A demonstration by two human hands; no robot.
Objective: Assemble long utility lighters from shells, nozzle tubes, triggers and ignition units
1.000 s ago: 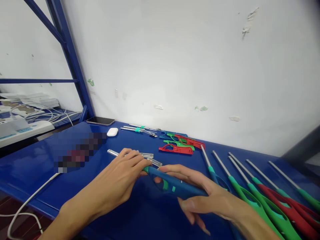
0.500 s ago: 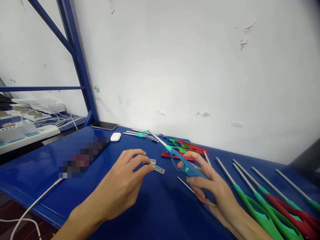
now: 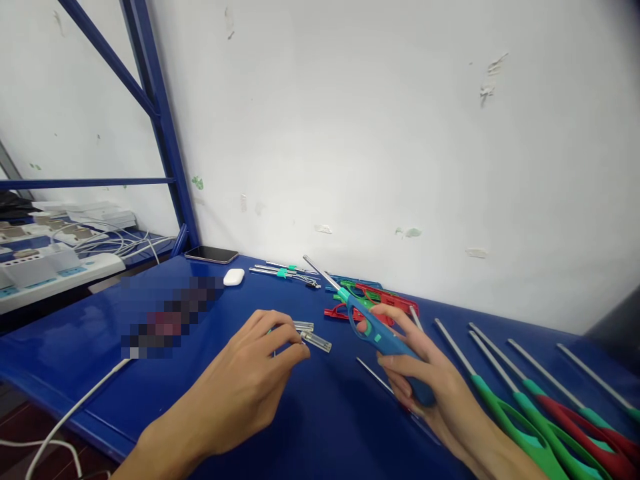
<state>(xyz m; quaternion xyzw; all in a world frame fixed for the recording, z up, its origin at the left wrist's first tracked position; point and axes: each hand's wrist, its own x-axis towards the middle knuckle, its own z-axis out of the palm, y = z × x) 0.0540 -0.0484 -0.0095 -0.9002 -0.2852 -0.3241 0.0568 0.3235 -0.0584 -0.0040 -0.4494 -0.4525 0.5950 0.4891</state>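
- Glossy blue tabletop (image 3: 320, 433).
- Left hand (image 3: 257, 367): loosely curled, apparently free.
- Right hand (image 3: 427, 373): grasping a silver-barrelled blue plastic lighter (image 3: 385, 339) above the tabletop; seemingly a handling step, next calling for steady grip.
- Clear plastic tubes (image 3: 317, 342), near the left hand.

Blue long-neck lighter (image 3: 387, 341) here, silver tube (image 3: 323, 273), teal collar (image 3: 343, 294) where the two meet. It's sitting in the right hand (image 3: 440, 377), kinda tilted, tip aimed far left, butt end toward near right.
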